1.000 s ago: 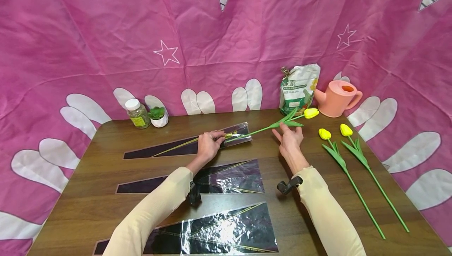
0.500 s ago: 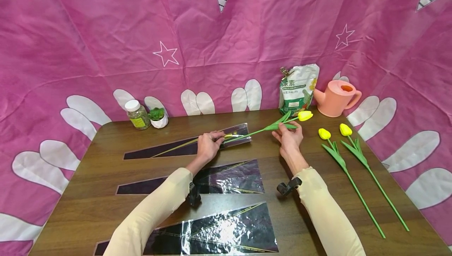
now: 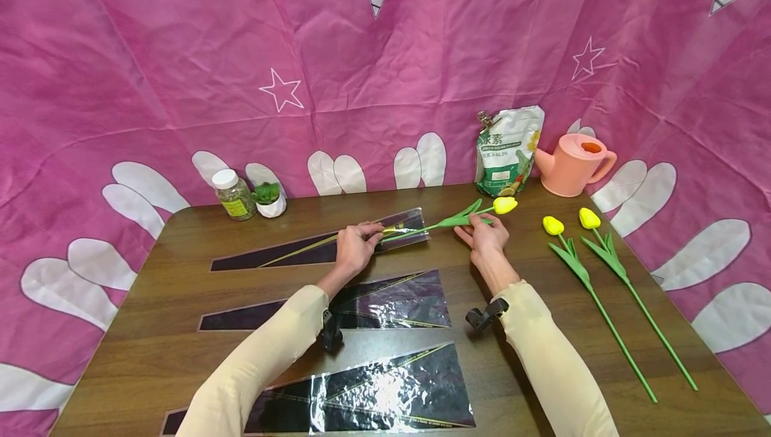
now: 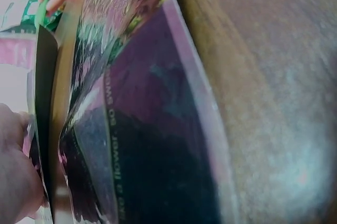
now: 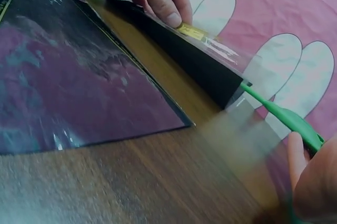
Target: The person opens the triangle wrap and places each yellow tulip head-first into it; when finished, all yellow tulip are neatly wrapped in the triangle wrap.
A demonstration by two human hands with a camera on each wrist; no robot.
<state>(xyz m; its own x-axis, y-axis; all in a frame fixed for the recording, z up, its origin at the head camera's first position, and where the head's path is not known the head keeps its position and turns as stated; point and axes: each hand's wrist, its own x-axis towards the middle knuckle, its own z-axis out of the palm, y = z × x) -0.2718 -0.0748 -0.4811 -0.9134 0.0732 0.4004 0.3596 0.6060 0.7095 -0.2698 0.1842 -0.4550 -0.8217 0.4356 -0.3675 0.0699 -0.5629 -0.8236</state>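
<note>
The right hand's (image 3: pixel 489 239) fingers pinch a yellow tulip (image 3: pixel 452 221), its stem (image 3: pixel 415 232) entering a black sleeve (image 3: pixel 301 256) gripped by the left hand's (image 3: pixel 354 247) fingers; flaring leaves (image 3: pixel 471 209) might snag going in.

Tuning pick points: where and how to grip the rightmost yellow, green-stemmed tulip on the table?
Probably pinch the thin green stem below its leaves, from above and the right. It runs straight and bare there, while a second yellow, green-stemmed tulip lies alongside on the left.
</note>
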